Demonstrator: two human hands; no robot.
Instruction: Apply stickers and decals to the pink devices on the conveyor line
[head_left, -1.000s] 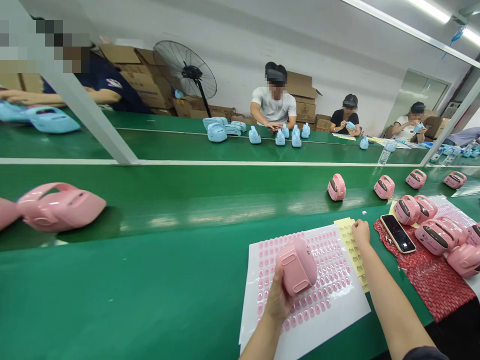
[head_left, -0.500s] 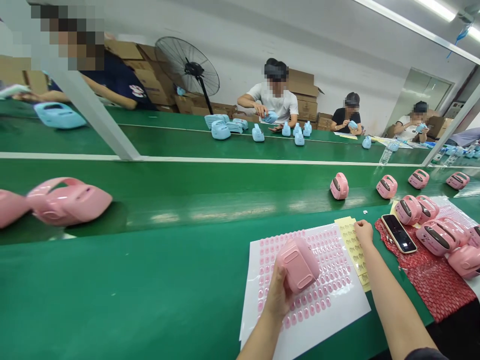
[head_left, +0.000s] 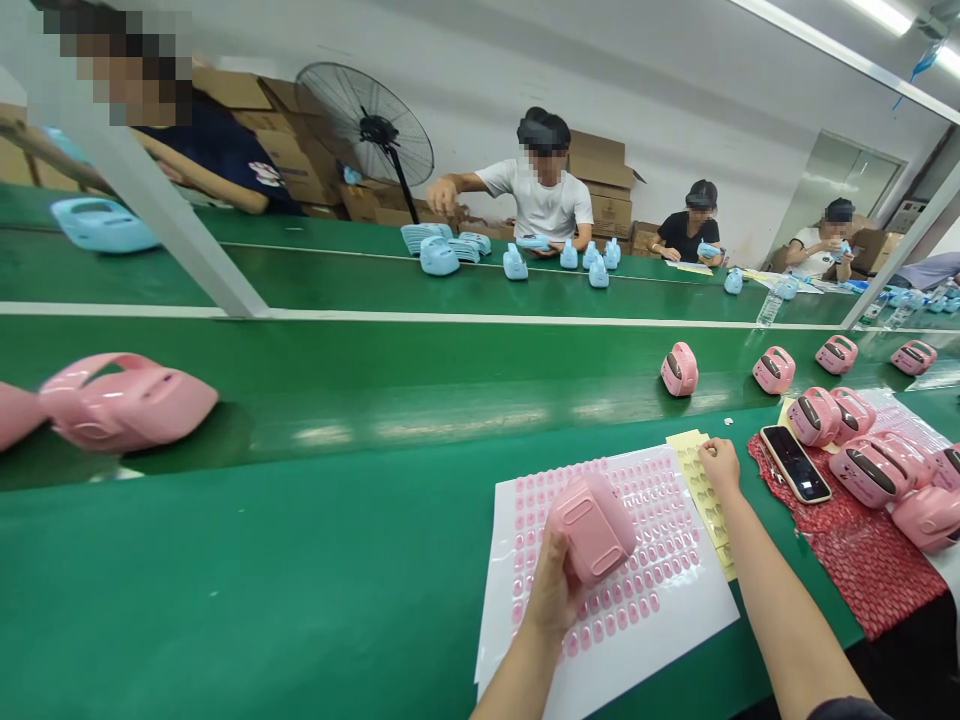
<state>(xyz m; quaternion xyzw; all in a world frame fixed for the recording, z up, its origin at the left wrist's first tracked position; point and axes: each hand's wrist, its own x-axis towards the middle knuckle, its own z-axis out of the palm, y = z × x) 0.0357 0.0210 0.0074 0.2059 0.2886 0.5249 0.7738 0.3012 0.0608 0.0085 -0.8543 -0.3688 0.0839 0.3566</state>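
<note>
My left hand [head_left: 553, 590] is closed round a rounded pink plastic case [head_left: 595, 532], tilted so that a flat face with two oblong raised pads shows. The case is held above a white sheet [head_left: 600, 685] covered with rows of small pink oval stickers [head_left: 652, 578]. My right hand [head_left: 720, 466] is at the upper right edge of a narrow yellow sticker sheet [head_left: 705, 500], its fingers pinched together. What lies between those fingertips is too small to make out.
Right of my arm, a phone [head_left: 796, 463] and several pink cases [head_left: 874, 470] lie on red bubble wrap [head_left: 862, 560]. More pink cases [head_left: 679, 370] stand along the green belt [head_left: 450, 370]. A white post [head_left: 180, 220] rises at left; co-workers opposite handle blue cases [head_left: 439, 256].
My hands keep almost the same pose, while the view shifts slightly. Across the belt, the white-shirted co-worker lowers a blue case and reaches one hand toward the stacked blue pieces.
</note>
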